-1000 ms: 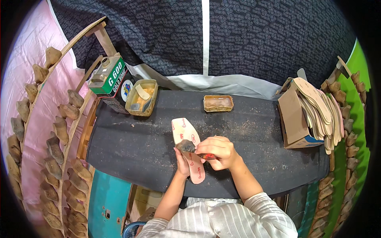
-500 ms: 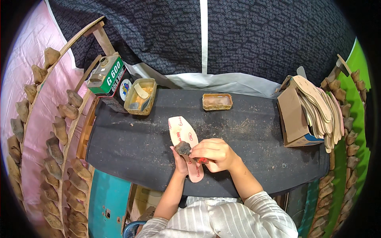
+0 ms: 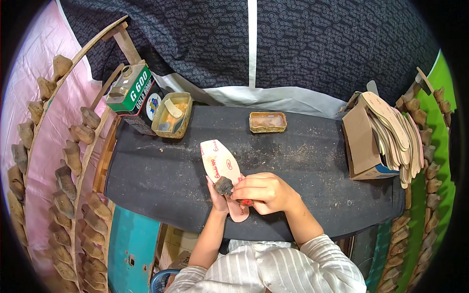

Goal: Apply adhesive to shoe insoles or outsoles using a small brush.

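Observation:
My left hand [image 3: 218,197] holds a pale insole [image 3: 220,161] with red printing from its left edge, thumb at the edge and the other fingers mostly hidden beneath. The insole tilts up and away over the dark table. Across its middle lies a dark, crusty lump [image 3: 223,185], with a red piece [image 3: 247,202] showing just below my right hand [image 3: 266,193]. The fingers of that hand are closed around the part between, so lump and red piece look like one tool. Its exact kind cannot be made out.
A dark cloth covers the table [image 3: 303,195]. At the far left stand a green-and-black can [image 3: 132,93] and a crusted tub [image 3: 173,132] holding flat pieces. A shallow tray [image 3: 267,123] sits at the back, a cardboard box [image 3: 364,146] of insoles at right. Racks of shoe lasts [image 3: 63,183] flank both sides.
The insole has shifted slightly up and left in view, and more of its printed face shows. The dark lump sits a little lower on it. Both hands keep their hold.

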### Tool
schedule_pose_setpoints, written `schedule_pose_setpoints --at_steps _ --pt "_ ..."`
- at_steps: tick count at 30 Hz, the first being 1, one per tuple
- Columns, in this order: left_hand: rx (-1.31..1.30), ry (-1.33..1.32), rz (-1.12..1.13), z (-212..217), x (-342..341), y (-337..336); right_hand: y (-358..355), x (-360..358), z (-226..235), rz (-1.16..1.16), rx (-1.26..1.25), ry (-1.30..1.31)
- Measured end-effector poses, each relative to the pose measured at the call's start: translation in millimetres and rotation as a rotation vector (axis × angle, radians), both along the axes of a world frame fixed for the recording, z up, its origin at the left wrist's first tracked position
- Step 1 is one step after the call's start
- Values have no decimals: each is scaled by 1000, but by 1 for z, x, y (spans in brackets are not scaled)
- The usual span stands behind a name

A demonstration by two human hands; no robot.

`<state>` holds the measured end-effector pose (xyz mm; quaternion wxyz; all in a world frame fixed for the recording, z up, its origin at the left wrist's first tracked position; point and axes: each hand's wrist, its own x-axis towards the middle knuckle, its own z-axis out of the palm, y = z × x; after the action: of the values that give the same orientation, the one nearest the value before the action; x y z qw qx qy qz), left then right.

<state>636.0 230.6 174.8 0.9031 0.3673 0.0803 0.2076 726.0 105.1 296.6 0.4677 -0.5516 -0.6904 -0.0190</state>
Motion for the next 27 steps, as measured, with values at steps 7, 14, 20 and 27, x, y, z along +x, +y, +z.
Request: schedule_pose_setpoints --at_steps 7,14,20,27 --pt "-102 -33 82 -17 2 -1 9 -2 -7 -61 27 -16" --pt "-124 -229 -84 -18 4 7 -2 -3 2 29 -81 -20" --pt "-69 -18 109 6 7 -6 1 -2 -2 -40 0 2" --pt "-158 -26 50 -12 3 4 1 -4 3 52 -89 21"
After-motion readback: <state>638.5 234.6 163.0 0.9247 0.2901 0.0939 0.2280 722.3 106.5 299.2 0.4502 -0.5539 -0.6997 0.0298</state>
